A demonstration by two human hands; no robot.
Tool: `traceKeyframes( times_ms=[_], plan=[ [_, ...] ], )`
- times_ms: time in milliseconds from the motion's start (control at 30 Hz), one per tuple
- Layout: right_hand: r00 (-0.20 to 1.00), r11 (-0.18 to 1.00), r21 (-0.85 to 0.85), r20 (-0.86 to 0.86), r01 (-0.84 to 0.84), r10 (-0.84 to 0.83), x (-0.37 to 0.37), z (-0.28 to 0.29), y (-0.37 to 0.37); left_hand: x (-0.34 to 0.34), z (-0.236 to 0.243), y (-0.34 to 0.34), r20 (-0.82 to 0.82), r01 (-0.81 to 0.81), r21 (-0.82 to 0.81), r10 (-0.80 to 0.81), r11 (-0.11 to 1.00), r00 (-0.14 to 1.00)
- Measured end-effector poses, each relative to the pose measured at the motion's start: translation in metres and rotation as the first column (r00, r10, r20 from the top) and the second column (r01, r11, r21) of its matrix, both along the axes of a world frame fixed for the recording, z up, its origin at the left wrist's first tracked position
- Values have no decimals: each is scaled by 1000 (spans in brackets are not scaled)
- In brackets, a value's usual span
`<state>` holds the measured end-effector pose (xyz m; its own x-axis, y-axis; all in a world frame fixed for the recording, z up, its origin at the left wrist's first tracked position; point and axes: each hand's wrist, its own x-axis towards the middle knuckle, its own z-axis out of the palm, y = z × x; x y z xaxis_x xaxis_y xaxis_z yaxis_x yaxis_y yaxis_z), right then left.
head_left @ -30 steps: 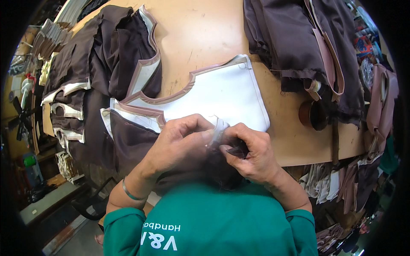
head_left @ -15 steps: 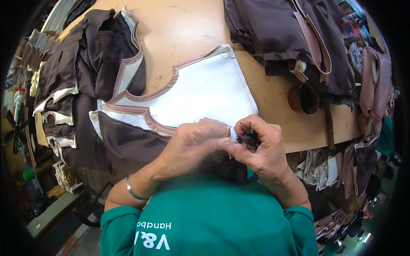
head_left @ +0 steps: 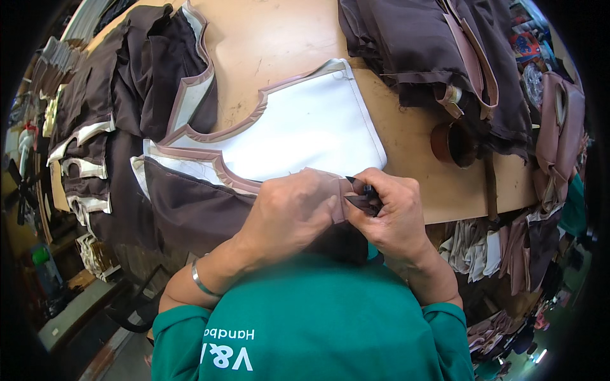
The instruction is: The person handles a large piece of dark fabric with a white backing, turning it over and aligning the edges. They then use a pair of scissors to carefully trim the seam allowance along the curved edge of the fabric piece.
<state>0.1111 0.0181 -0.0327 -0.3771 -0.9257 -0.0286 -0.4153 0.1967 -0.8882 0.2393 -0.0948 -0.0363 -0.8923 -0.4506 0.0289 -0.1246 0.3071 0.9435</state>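
In front of my body, my left hand [head_left: 287, 213] is closed on the dusty-pink edge [head_left: 340, 198] of a sewn bag panel. My right hand [head_left: 395, 213] is wrapped round a small black tool that looks like thread snips [head_left: 367, 199]; its tips touch that pink edge. The panel has a white backing [head_left: 305, 130] with a curved, notched pink border, and it lies flat on the table beyond my hands. Dark brown lining cloth [head_left: 197, 213] hangs from its near left side. My left fingertips are partly hidden behind the pink strip.
The tan table [head_left: 273, 32] carries a heap of brown lining pieces [head_left: 114, 76] on the left and another stack [head_left: 426, 51] at the far right. A round brown cup-like container [head_left: 450, 145] stands near that stack. Pink bag parts [head_left: 560, 120] hang at the right edge.
The pink edge has turned, so more of it shows flat between my hands, and the white bit by my right fingers no longer shows. The black tool now lies across the edge.
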Motion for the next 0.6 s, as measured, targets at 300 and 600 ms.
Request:
traceKeyframes(
  times_ms=[300, 600],
  plan=[
    [971, 995, -73, 233, 64, -45, -1, 2, -15, 6, 10, -14, -105, -107, -202, 88, 974, 991],
    [961, 992, -14, 250, 127, -119, -2, -17, -14, -6, -15, -11, -44, -51, 257, 65, 965, 997]
  ],
)
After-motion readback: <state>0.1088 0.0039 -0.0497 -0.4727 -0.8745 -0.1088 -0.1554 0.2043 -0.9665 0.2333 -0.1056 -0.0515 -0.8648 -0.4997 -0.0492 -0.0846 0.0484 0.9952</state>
